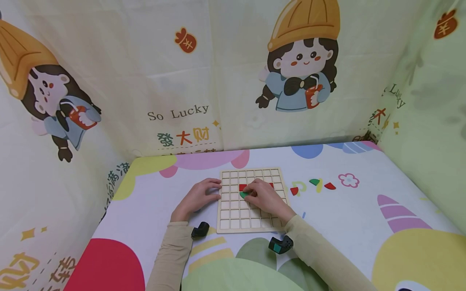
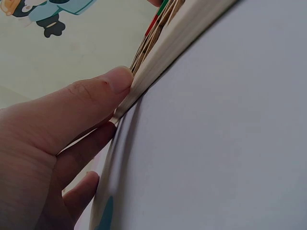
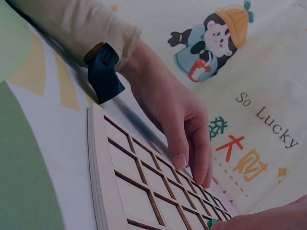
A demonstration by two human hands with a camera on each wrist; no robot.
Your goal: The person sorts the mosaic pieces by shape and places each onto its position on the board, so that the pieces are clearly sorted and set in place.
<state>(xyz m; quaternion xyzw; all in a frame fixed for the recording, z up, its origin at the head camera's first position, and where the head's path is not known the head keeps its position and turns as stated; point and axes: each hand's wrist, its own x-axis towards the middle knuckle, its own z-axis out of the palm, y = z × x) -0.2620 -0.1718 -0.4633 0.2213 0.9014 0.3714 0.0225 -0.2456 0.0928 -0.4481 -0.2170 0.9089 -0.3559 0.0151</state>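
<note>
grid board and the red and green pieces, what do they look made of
Grid board: probably wood or plywood, matte and unpainted; it is pale tan, with a layered side and dark brown cell edges.
Red pieces and green pieces: flat-looking, evenly coloured, so perhaps painted wood or plastic; too small to tell which, or how glossy.

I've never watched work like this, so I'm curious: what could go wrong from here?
The green piece at the fingertips of the right hand could slip or land askew. The red piece close beside it might get nudged. And the left hand touches the left edge of the board, so an uneven push there might slide it.
</note>
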